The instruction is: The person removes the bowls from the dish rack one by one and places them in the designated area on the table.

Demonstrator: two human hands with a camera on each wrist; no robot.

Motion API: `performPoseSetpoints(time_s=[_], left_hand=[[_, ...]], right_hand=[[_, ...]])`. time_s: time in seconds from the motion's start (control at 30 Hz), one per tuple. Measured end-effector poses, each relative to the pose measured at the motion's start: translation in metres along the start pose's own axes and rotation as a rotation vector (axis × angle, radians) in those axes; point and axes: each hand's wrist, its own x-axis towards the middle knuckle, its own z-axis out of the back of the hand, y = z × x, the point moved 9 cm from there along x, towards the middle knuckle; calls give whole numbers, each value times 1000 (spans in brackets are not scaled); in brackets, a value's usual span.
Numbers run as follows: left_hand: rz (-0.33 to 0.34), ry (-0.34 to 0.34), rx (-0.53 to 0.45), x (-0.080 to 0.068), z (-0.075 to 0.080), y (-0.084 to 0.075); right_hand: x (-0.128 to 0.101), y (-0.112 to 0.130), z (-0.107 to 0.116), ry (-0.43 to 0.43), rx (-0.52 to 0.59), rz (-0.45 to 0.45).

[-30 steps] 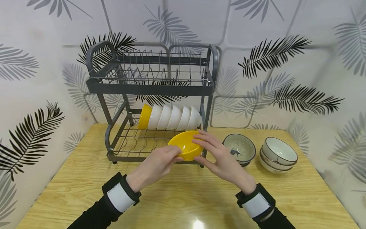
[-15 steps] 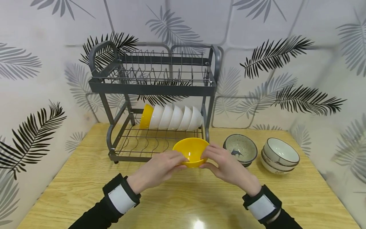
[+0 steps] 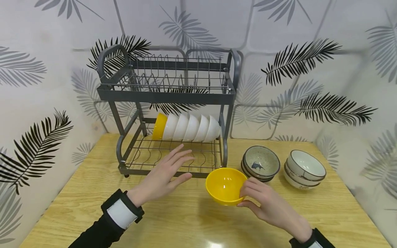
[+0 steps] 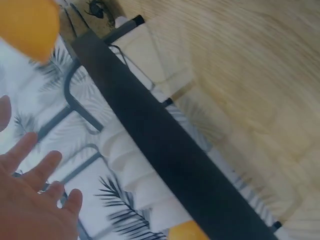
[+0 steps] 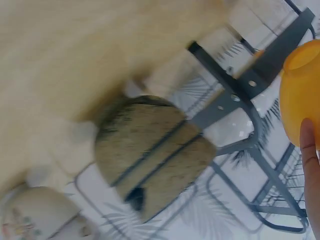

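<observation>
My right hand (image 3: 247, 195) grips a yellow bowl (image 3: 225, 185) by its right rim, low over the wooden table (image 3: 93, 206), in front of the rack's right corner. In the right wrist view the yellow bowl (image 5: 302, 95) shows at the right edge with one fingertip (image 5: 311, 170) beside it. My left hand (image 3: 181, 165) holds nothing. Its fingers are straight and spread, hovering before the lower tier of the grey dish rack (image 3: 167, 94). The left wrist view shows the left hand's fingers (image 4: 35, 185) by the rack's dark bar (image 4: 165, 145).
On the rack's lower tier a yellow bowl (image 3: 159, 125) and several white bowls (image 3: 192, 127) stand on edge in a row. Right of the rack sit a stack of speckled bowls (image 3: 261, 163) and a stack of white bowls (image 3: 305, 168). The upper tier holds nothing.
My left hand has let go of the yellow bowl and opened near the rack. The right hand has carried the bowl right and down, away from the lower tier.
</observation>
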Motion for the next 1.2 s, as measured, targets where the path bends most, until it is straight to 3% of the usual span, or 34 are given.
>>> performPoseSetpoints(time_s=[0.37,0.8,1.07,1.2], left_hand=[[166,-2,-56,-11,8,45],[297,-8,-134,-16,17,85],[349,2,-191,-14,22,99],[367,-1,-199,-11,22,105]], right_hand=[[-55,-5,7,29,9,-10],[-117,-30,13,62,24,6],[-131,-37,13,38,50,2],[-131,-41,13,68,5,-86]])
